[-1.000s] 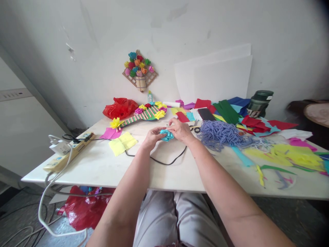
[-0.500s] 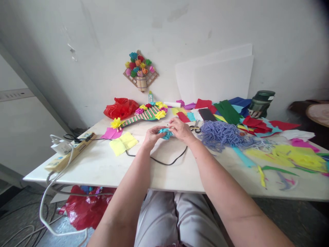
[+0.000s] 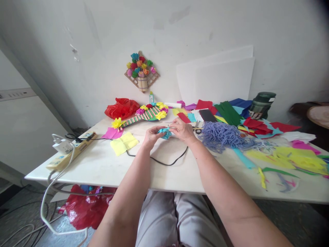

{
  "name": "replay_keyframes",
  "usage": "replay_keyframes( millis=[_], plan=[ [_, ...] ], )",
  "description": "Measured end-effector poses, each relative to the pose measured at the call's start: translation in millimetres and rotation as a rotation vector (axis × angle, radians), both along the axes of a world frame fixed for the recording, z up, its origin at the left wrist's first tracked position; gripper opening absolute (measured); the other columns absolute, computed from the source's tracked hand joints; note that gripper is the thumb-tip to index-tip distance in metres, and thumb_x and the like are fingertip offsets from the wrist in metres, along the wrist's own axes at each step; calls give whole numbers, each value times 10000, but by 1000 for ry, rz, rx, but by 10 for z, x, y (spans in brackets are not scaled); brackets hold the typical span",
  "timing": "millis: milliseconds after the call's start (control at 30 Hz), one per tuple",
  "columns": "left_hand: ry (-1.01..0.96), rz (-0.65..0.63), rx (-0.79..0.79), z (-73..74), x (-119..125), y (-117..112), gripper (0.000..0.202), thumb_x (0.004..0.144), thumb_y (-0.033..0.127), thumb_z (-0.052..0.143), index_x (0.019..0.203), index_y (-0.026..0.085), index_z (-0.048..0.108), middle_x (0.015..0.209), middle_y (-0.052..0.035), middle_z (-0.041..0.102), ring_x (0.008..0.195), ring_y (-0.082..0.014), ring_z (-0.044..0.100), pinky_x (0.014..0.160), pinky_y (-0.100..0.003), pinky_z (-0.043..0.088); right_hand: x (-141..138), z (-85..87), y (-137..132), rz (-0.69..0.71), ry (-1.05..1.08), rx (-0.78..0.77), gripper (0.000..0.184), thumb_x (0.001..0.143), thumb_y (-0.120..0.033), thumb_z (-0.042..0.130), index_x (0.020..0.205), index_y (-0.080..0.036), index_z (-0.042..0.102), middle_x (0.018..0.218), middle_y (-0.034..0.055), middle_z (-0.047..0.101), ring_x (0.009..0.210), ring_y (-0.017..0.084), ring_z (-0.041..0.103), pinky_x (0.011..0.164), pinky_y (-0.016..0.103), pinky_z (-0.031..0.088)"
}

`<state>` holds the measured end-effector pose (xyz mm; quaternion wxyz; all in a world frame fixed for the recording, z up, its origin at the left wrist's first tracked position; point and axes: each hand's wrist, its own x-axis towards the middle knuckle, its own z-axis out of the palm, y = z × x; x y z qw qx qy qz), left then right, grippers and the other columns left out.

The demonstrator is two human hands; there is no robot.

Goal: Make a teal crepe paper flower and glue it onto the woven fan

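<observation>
A small ruffled turquoise paper flower (image 3: 166, 133) is held between both hands over the middle of the table. My left hand (image 3: 152, 136) pinches its left side between thumb and fingers. On the upper right, my right hand (image 3: 182, 130) has its fingertips closed on the flower's edge. Just behind lies a guitar-shaped craft (image 3: 141, 117) with striped sticks and yellow, pink and red paper flowers. Black-handled scissors (image 3: 197, 130) rest to the right of my right hand, partly hidden by it.
Purple yarn (image 3: 221, 135) and coloured paper sheets (image 3: 228, 111) cover the right side, with a dark green bottle (image 3: 262, 104) behind. A black cord (image 3: 168, 164) loops in front of my hands. At left are a power strip (image 3: 72, 151) and yellow paper squares (image 3: 124, 143).
The right fingers have shifted slightly on the flower's edge, and the turquoise folds look a little different. The whole view has moved by a few pixels.
</observation>
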<state>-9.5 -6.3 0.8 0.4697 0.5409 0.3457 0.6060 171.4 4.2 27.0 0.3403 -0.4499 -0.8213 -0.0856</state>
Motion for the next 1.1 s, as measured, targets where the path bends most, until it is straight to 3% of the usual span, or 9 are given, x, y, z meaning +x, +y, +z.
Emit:
replay_keyframes(
  millis=[200, 433, 700, 1100],
  plan=[
    [-1, -1, 4, 6, 0, -6, 365, 502, 231, 841, 842, 152, 733, 801, -33, 714, 714, -158, 638, 732, -302, 524, -14, 21, -28, -21, -18, 2, 207, 869, -360, 578, 977, -275, 733, 1081, 38, 638, 784, 160, 582, 564, 261, 338],
    [-6, 14, -17, 7, 3, 4, 384, 484, 238, 850, 838, 151, 731, 798, -33, 713, 710, -152, 638, 731, -295, 524, -13, -26, 28, 61, -33, 9, 214, 895, -292, 535, 936, -258, 742, 1018, 43, 660, 829, 159, 597, 614, 248, 369],
    [-7, 0, -9, -16, -2, 12, 379, 489, 259, 858, 832, 159, 734, 774, -22, 713, 695, -149, 640, 710, -285, 533, -23, -6, -19, -17, -90, -23, 289, 921, -386, 488, 949, -268, 750, 932, 42, 700, 765, 159, 608, 584, 255, 343],
    [28, 13, 5, -9, 2, -26, 380, 501, 260, 862, 843, 141, 747, 803, -49, 726, 698, -160, 651, 714, -294, 536, -56, -31, 8, 20, 44, -46, 115, 838, -262, 617, 808, -208, 715, 885, 46, 719, 803, 169, 626, 618, 252, 366]
  ],
)
